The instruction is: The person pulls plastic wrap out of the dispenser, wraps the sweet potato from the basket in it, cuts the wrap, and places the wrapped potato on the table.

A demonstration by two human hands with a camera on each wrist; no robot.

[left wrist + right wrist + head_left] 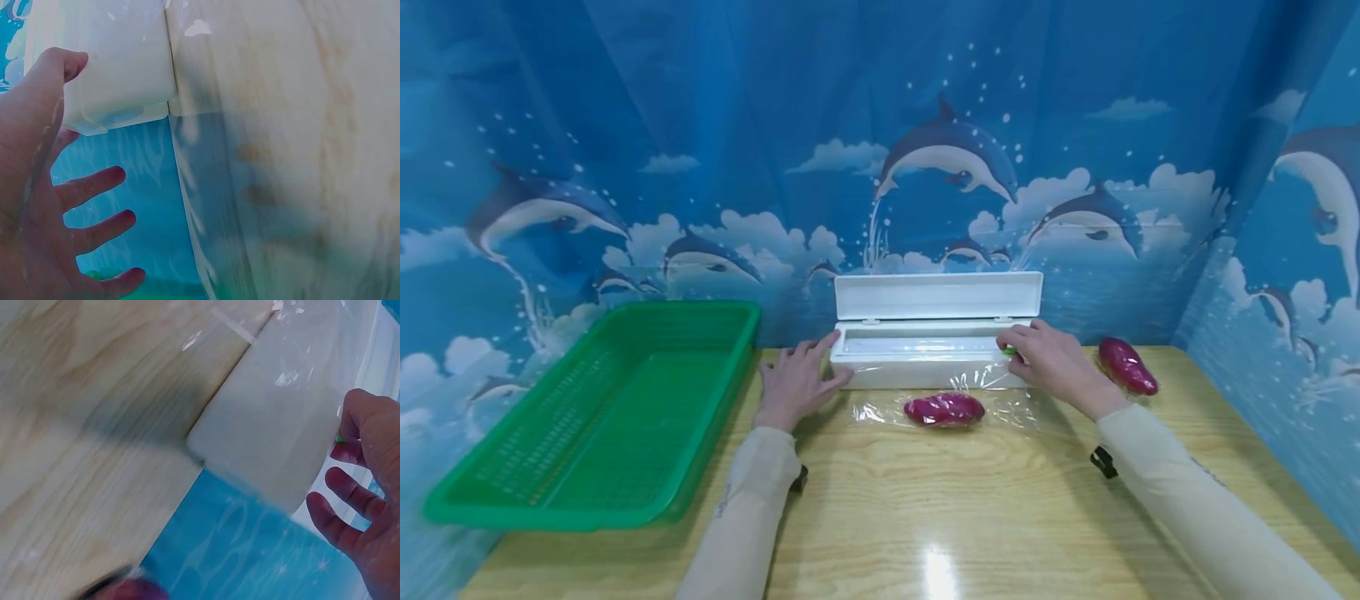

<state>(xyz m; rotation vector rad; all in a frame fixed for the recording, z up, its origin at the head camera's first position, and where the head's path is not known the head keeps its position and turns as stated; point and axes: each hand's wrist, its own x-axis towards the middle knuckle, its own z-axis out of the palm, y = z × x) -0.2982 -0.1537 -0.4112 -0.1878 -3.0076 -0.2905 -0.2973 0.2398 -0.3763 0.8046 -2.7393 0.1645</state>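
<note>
A white cling film dispenser box [925, 375] stands against the back wall with its lid [938, 297] raised; a roll of film [925, 345] lies inside. Clear film [872, 412] runs down over the front onto the table, under or around a purple sweet potato [945, 409]; which of these I cannot tell. My left hand [797, 382] spreads its fingers at the box's left end, the index fingertip at the corner. At the right end my right hand [1051, 363] pinches a small green piece [1010, 351], probably the film cutter's slider, mostly hidden by the fingers.
A large green plastic basket [700, 492] occupies the left side of the wooden table [880, 508]. Another purple sweet potato [1126, 366], shiny as if wrapped, lies at the back right. A blue dolphin-print curtain [820, 100] closes off the back and right.
</note>
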